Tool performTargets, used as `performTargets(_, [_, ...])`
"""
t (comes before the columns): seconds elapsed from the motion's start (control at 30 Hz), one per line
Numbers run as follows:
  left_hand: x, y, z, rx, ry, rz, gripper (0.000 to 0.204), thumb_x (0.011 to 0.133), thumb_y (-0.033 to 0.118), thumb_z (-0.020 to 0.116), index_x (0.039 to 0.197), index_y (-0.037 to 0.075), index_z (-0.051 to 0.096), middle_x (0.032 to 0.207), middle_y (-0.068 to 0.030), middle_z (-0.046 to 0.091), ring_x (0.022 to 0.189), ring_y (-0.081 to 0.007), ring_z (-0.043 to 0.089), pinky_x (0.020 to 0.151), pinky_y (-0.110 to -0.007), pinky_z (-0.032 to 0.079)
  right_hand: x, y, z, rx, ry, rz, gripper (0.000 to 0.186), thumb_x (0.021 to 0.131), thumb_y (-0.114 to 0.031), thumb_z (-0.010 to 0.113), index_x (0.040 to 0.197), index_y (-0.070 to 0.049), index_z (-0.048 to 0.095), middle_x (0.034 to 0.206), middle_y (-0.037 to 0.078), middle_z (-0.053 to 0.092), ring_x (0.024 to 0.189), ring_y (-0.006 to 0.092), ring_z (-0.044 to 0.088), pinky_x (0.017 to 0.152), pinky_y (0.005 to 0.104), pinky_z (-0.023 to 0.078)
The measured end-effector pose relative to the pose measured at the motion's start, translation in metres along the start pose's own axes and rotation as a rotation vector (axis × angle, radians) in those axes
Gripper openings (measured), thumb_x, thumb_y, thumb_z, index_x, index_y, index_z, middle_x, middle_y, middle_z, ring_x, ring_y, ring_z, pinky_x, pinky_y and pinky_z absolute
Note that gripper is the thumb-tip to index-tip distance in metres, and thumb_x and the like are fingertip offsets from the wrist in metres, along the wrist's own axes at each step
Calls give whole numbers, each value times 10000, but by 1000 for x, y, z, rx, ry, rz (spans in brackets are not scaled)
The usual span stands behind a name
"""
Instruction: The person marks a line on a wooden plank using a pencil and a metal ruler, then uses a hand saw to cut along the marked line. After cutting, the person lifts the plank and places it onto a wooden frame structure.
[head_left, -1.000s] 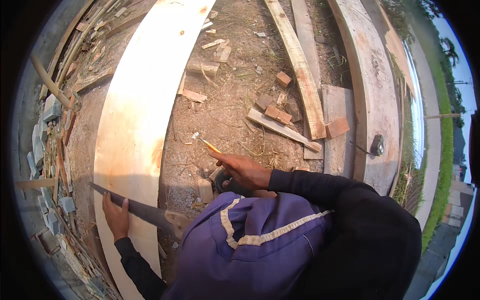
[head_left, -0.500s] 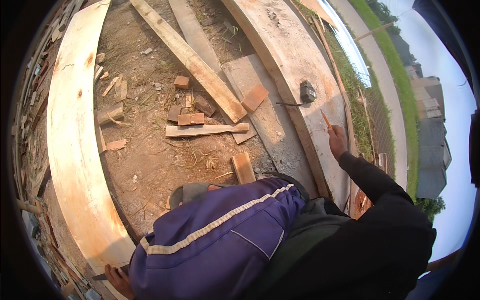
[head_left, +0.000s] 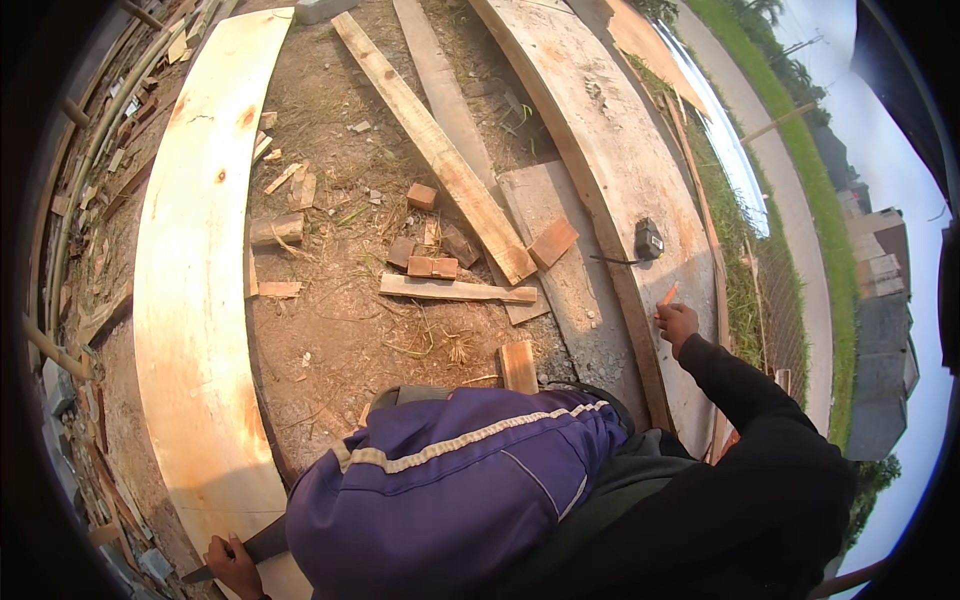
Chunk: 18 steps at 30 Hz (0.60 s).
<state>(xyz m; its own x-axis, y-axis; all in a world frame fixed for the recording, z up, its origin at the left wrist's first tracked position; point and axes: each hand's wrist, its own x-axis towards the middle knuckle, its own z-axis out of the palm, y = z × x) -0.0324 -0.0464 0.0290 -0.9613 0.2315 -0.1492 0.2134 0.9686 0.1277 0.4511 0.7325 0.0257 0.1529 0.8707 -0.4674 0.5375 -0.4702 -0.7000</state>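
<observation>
Right hand (head_left: 677, 325) outstretched, pinching an orange pencil (head_left: 668, 295), tape measure (head_left: 649, 240) just beyond it, left hand (head_left: 233, 568) curled around a handsaw (head_left: 267, 541), pale plank (head_left: 200, 330) beneath.

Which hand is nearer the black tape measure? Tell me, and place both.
Right. The right hand, holding a pencil, is just below the tape measure in the picture; the left hand is far off to the left, at the saw blade on the pale board.
</observation>
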Motion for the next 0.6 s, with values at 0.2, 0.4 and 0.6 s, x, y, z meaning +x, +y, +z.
performTargets(0.2, [-30, 12, 6, 22, 276, -37, 344, 928, 182, 663, 735, -33, 475, 661, -203, 487, 647, -389, 463, 689, -500, 369, 21, -1, -3, -38, -25, 1, 207, 966, -239, 700, 1031, -71, 599, 834, 18, 641, 640, 110, 601, 496, 277, 423])
performTargets(0.4, [-52, 5, 13, 67, 320, -157, 375, 943, 197, 654, 705, -32, 476, 634, -214, 468, 644, -368, 451, 700, -499, 366, 27, -36, 17, -83, -49, -13, 171, 942, -185, 696, 933, -28, 628, 790, 53, 628, 583, 143, 596, 438, 282, 403])
performTargets(0.6, [-52, 51, -33, 26, 475, -141, 424, 900, 184, 680, 566, 33, 468, 517, -148, 479, 477, -349, 436, 648, -461, 344, 33, -21, 27, -75, 82, -116, 265, 1044, -321, 525, 950, -91, 435, 785, 24, 446, 504, 126, 411, 379, 271, 291])
